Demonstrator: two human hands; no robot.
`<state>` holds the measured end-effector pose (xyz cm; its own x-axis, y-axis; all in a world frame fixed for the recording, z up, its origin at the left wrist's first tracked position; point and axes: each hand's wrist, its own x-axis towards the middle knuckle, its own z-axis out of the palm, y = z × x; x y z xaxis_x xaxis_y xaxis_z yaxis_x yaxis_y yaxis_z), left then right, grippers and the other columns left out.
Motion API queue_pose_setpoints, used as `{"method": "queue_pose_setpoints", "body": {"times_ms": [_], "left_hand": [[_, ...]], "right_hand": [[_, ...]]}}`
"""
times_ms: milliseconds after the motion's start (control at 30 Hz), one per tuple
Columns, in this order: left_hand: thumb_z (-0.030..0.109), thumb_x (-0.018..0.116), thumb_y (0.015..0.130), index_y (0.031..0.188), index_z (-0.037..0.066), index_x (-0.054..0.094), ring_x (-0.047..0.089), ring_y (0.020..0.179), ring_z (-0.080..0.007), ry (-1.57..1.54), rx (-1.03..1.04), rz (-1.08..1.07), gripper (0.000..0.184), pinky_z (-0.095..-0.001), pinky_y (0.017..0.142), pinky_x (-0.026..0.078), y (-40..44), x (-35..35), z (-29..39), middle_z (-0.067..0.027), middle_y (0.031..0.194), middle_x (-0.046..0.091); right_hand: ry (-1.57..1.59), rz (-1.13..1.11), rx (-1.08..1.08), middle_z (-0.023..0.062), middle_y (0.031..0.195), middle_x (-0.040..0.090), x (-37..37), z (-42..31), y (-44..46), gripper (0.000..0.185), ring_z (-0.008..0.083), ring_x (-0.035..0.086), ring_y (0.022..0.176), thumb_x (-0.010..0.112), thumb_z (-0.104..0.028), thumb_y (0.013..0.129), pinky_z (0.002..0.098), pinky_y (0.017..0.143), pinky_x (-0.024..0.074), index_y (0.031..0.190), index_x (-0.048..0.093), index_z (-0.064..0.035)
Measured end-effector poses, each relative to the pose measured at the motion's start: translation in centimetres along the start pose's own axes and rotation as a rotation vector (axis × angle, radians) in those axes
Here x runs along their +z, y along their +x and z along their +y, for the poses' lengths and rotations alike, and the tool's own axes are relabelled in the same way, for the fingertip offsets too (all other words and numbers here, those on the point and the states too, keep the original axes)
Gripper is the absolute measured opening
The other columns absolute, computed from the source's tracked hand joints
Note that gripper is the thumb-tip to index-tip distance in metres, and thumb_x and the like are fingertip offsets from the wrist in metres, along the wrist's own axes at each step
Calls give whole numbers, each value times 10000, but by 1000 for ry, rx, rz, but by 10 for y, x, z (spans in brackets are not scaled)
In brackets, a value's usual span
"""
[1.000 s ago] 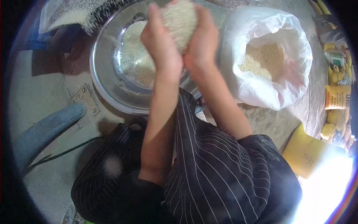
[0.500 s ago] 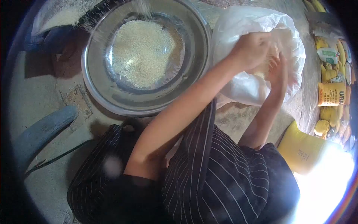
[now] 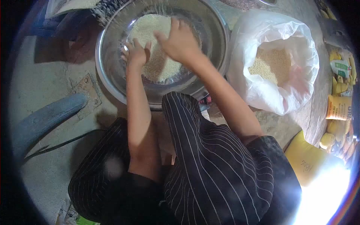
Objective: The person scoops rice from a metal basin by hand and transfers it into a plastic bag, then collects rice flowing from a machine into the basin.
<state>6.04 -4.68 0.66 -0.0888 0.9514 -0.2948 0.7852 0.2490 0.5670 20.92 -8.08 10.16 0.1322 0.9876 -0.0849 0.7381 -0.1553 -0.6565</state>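
Note:
A wide metal basin [image 3: 106,80] holds a mound of pale grain [image 3: 165,71] that looks like rice. My left hand [image 3: 136,55] hovers over or touches the left side of the mound, fingers spread. To its right, my right hand [image 3: 180,42] is over the grain with thumb and fingers apart, slightly blurred. Neither hand holds anything I can see. Beside the basin stands a white plastic bag [image 3: 245,88], its mouth wide and more grain [image 3: 272,65] inside.
Loose grain streams past the basin's upper left rim from a chute [image 3: 71,5]. A curved blue-grey metal pipe [image 3: 52,120] bolts to the floor at left. Yellow sacks [image 3: 305,161] lie at right, near strong glare. A dark cable [image 3: 63,144] crosses the floor.
Both hands have left the white bag and moved left over the basin. The bag's grain now shows fully. The whole view has shifted slightly.

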Motion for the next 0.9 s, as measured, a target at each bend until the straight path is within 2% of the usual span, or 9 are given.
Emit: {"method": "queue_pose_setpoints", "body": {"times_ms": [67,100,200,333,433,567,667,833,900], "left_hand": [[457,373,891,1406,8,38,-113,1340,-388,305,-200,-86,760,-488,1074,-33,-9,0,-3,-252,1428,-173],[457,373,891,1406,8,38,-113,1340,-388,302,-203,-92,760,-488,1074,-33,-8,6,-5,-252,1428,-173],[388,368,900,1384,-23,155,39,1349,-372,265,-14,353,669,-454,1089,58,-9,42,-7,-273,1439,28],[271,391,888,1330,-21,307,182,1318,-365,84,262,483,536,-429,1089,124,-6,49,-23,-246,1416,186],[271,378,895,1357,-3,264,182,1318,-367,-19,174,291,549,-433,1090,112,-13,33,-14,-244,1416,193],[299,358,911,1361,6,255,215,1310,-361,266,268,572,547,-456,1075,142,6,42,-23,-261,1397,231],[297,359,906,1393,24,178,169,1324,-372,139,294,476,586,-439,1094,86,26,43,-25,-257,1414,195],[359,300,933,1358,84,310,376,1229,-320,18,300,349,506,-378,992,341,31,42,-6,-136,1398,318],[415,334,923,1331,89,359,424,1181,-320,-728,-151,212,522,-375,973,358,28,39,7,-156,1327,412]], "right_hand": [[-158,-112,143,339,1386,162,49,8,-5,805,432,167,1310,464,-463,832,482,1062,160,1371,155,48],[-147,-120,250,338,1398,96,69,13,-14,849,448,92,1317,467,-485,820,510,1061,110,1382,104,39],[-263,-32,201,345,1406,38,111,41,-28,879,456,28,1326,471,-503,806,527,1064,74,1392,80,24],[-265,123,-271,354,1398,59,125,68,-9,834,456,68,1321,474,-495,802,512,1068,95,1383,158,14],[-151,165,-341,352,1393,85,123,65,19,789,467,111,1308,466,-477,812,508,1068,106,1366,207,21],[-248,393,-397,367,1382,88,117,73,64,782,486,195,1270,471,-473,812,511,1065,119,1366,216,16],[-198,422,-378,282,1346,287,120,77,89,672,398,292,1247,460,-444,835,456,1051,183,1317,338,8],[128,-14,-17,229,1007,606,105,46,66,475,336,574,960,472,-391,853,399,888,402,1138,556,-21],[619,144,240,175,703,630,124,36,64,476,275,593,673,496,-404,846,373,708,456,987,600,39]]}}
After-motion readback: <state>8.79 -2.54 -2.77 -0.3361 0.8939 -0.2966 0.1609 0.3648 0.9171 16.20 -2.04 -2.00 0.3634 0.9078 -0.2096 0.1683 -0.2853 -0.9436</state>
